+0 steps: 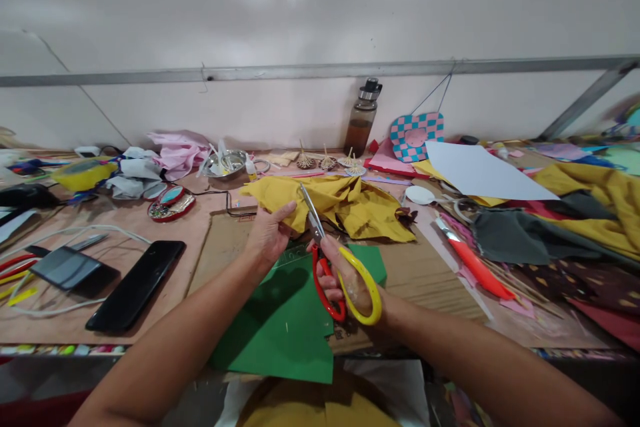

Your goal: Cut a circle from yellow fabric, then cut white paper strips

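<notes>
My left hand (pixel 271 235) pinches the near left edge of a crumpled yellow cloth (pixel 373 207), thumb on top. In my right hand (pixel 345 273) is a pair of scissors (pixel 367 307) with one red and one yellow handle. Their blades point up and away, lying over the yellow cloth just right of my left fingertips. Under both hands lie a green sheet (pixel 280 330) with a notched right edge and a piece of brown cardboard (pixel 415 287).
Left are a black phone (pixel 137 285), a power bank (pixel 70 268) and a metal bowl (pixel 227 164). A bottle (pixel 361 121) stands at the back. Right lie white paper (pixel 487 172), a red-handled cutter (pixel 477 267) and dark cloth (pixel 530 233).
</notes>
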Action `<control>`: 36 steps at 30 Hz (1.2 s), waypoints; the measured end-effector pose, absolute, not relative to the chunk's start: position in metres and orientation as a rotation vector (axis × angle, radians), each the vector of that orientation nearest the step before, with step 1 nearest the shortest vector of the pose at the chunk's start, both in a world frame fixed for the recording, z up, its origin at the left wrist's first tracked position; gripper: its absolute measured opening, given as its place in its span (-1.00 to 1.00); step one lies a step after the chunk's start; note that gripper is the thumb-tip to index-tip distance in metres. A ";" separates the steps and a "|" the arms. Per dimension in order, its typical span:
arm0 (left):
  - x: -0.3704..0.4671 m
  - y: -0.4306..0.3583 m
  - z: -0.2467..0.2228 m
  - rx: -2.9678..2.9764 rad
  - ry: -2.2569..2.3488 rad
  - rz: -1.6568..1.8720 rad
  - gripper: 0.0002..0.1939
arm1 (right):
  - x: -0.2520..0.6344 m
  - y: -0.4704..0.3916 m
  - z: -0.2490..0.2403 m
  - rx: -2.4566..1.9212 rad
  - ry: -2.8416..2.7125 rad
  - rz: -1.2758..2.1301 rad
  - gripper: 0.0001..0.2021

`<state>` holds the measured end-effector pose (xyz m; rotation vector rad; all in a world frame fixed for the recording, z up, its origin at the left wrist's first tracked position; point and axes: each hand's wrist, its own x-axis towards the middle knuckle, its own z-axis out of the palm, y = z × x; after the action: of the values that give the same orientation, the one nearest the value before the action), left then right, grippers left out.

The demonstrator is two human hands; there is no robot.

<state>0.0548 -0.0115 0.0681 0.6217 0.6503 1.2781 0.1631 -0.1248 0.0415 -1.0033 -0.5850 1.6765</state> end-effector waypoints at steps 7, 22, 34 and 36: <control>0.056 -0.015 0.065 0.682 0.597 1.278 -0.33 | 0.159 -0.122 0.046 -0.925 -0.595 1.617 -0.44; 0.057 -0.017 0.063 0.744 0.572 1.253 -0.24 | 0.161 -0.126 0.037 -0.940 -0.590 1.647 -0.47; 0.056 -0.018 0.065 0.642 0.608 1.162 -0.44 | 0.162 -0.129 0.045 -1.020 -0.668 1.601 -0.49; 0.055 -0.017 0.065 0.670 0.619 1.153 -0.41 | 0.161 -0.129 0.048 -1.014 -0.706 1.599 -0.47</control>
<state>0.0552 -0.0169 0.0649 0.6696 0.6187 1.1527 0.1613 -0.1291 0.0478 -1.0140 -0.7056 1.5994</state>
